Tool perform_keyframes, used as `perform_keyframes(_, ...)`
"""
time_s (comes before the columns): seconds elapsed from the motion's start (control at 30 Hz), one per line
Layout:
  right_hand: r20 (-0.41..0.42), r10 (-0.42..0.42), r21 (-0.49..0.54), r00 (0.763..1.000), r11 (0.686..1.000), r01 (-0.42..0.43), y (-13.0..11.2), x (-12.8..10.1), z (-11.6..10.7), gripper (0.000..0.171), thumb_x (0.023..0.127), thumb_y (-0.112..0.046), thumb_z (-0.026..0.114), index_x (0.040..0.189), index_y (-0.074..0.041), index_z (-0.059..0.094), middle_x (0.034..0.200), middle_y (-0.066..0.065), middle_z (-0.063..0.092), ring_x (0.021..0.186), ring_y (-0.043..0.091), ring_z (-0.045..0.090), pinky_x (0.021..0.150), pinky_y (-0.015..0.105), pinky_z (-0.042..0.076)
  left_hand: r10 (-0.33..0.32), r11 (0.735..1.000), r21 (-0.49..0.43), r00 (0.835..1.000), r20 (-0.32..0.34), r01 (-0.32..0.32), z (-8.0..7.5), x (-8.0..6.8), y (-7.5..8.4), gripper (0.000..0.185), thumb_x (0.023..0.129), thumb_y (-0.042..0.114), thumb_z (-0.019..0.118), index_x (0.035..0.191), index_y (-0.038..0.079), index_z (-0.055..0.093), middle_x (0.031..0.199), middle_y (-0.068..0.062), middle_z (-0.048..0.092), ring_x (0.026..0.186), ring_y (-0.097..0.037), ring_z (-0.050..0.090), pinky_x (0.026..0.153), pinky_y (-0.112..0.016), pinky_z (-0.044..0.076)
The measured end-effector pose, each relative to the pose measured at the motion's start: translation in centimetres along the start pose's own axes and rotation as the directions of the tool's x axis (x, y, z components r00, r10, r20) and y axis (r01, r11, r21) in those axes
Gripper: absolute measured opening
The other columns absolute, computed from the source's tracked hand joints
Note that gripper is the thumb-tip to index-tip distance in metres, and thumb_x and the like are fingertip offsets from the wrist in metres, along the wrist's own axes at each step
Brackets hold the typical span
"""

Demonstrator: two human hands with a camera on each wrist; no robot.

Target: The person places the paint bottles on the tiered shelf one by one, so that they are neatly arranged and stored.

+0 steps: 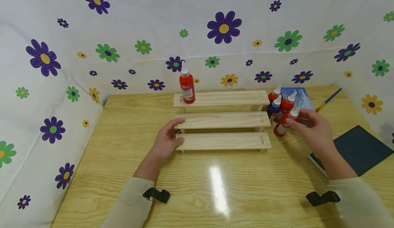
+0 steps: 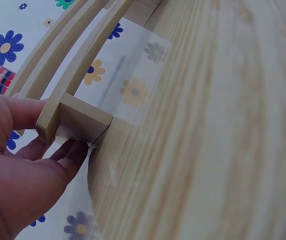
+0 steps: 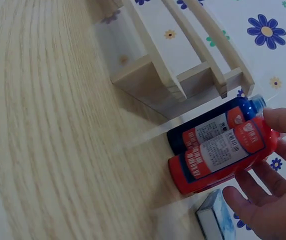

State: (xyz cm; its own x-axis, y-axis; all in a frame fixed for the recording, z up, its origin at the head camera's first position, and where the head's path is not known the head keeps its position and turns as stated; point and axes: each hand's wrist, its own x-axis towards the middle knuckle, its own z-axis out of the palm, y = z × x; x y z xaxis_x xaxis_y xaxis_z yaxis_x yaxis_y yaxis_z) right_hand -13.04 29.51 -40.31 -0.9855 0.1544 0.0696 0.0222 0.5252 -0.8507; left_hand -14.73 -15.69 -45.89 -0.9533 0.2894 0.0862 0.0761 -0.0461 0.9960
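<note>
My left hand (image 1: 166,141) rests on the left end of the three-tier pale wooden step shelf (image 1: 223,120), fingers straight and touching the lower two steps. My right hand (image 1: 311,127) pinches the white cap of a red paint bottle (image 1: 284,123), tilted, on the yellow wood-grain table (image 1: 215,187) just right of the shelf, beside a blue bottle (image 1: 274,107). Another red bottle (image 1: 187,86) stands on the top step.
</note>
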Motion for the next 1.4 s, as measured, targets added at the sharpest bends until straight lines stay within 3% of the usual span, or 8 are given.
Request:
perform_keyframes(0.13, 0.029, -0.008, 0.150, 1.000, 0.989, 0.003, 0.6, 0.0, 0.4, 0.044, 0.089, -0.027, 0.066, 0.128, -0.010, 0.055, 0.116, -0.005, 0.053, 0.101, 0.006, 0.051, 0.072, 0.012, 0.046, -0.001, 1.000, -0.003, 1.000, -0.002, 0.001, 0.0, 0.0, -0.1, 0.061, 0.083, -0.018, 0.058, 0.134, 0.015, 0.050, 0.141, 0.000, 0.041, 0.121, -0.047, 0.034, 0.100, -0.048, 0.030)
perform_keyframes(0.33, 0.058, -0.008, 0.466, 0.998, 0.885, -0.020, 1.3, 0.1, 0.7, 0.041, 0.088, -0.010, 0.066, 0.126, -0.002, 0.055, 0.112, -0.002, 0.057, 0.100, 0.008, 0.055, 0.069, 0.020, 0.051, 0.002, 1.000, -0.004, 1.000, -0.002, -0.002, -0.1, 0.0, -0.1, 0.061, 0.083, -0.018, 0.058, 0.135, 0.014, 0.050, 0.141, -0.001, 0.041, 0.120, -0.047, 0.035, 0.098, -0.050, 0.031)
perform_keyframes(0.4, 0.054, -0.010, 0.497, 0.998, 0.868, -0.018, 1.3, 0.2, 0.8, 0.041, 0.088, -0.009, 0.066, 0.127, 0.000, 0.054, 0.112, -0.002, 0.058, 0.100, 0.009, 0.056, 0.068, 0.022, 0.052, 0.003, 1.000, -0.003, 1.000, 0.000, -0.003, -0.1, 0.0, -0.1, 0.061, 0.083, -0.018, 0.058, 0.135, 0.014, 0.050, 0.141, -0.001, 0.041, 0.120, -0.046, 0.036, 0.098, -0.050, 0.032)
perform_keyframes(0.63, 0.048, -0.009, 0.536, 0.999, 0.844, -0.019, 1.1, 0.2, 0.9, 0.040, 0.087, -0.009, 0.067, 0.123, 0.000, 0.056, 0.113, 0.002, 0.055, 0.097, 0.010, 0.058, 0.067, 0.025, 0.052, -0.007, 1.000, -0.002, 1.000, 0.002, 0.007, -0.1, -0.1, 0.0, 0.060, 0.084, -0.016, 0.058, 0.135, 0.015, 0.049, 0.141, -0.001, 0.040, 0.119, -0.045, 0.038, 0.092, -0.044, 0.038)
perform_keyframes(0.9, 0.062, -0.001, 0.477, 0.998, 0.879, -0.029, 0.3, -0.5, 0.5, 0.041, 0.088, -0.014, 0.067, 0.124, 0.001, 0.053, 0.115, 0.005, 0.051, 0.094, 0.009, 0.059, 0.067, 0.025, 0.052, -0.018, 1.000, -0.008, 1.000, -0.008, 0.017, 0.0, 0.0, -0.1, 0.060, 0.083, -0.017, 0.058, 0.135, 0.013, 0.050, 0.140, -0.002, 0.041, 0.120, -0.043, 0.039, 0.090, -0.035, 0.041)
perform_keyframes(1.13, 0.104, -0.033, 0.487, 0.994, 0.873, -0.022, -0.7, -1.2, -0.5, 0.039, 0.088, -0.010, 0.065, 0.124, 0.002, 0.052, 0.119, 0.007, 0.048, 0.097, 0.011, 0.058, 0.068, 0.027, 0.053, -0.048, 0.999, 0.000, 0.999, -0.008, 0.048, 0.1, -0.1, 0.2, 0.061, 0.085, -0.016, 0.057, 0.134, 0.019, 0.051, 0.140, 0.001, 0.040, 0.120, -0.041, 0.039, 0.093, -0.044, 0.037)
perform_keyframes(1.4, 0.076, -0.055, 0.527, 0.996, 0.850, 0.007, -2.1, -1.8, -1.6, 0.038, 0.089, -0.006, 0.064, 0.124, 0.003, 0.052, 0.121, 0.008, 0.047, 0.099, 0.013, 0.057, 0.067, 0.026, 0.053, -0.042, 0.999, 0.002, 0.999, -0.011, 0.042, 0.0, -0.1, -0.1, 0.060, 0.085, -0.017, 0.057, 0.135, 0.016, 0.050, 0.141, 0.000, 0.038, 0.120, -0.038, 0.039, 0.101, -0.048, 0.028)
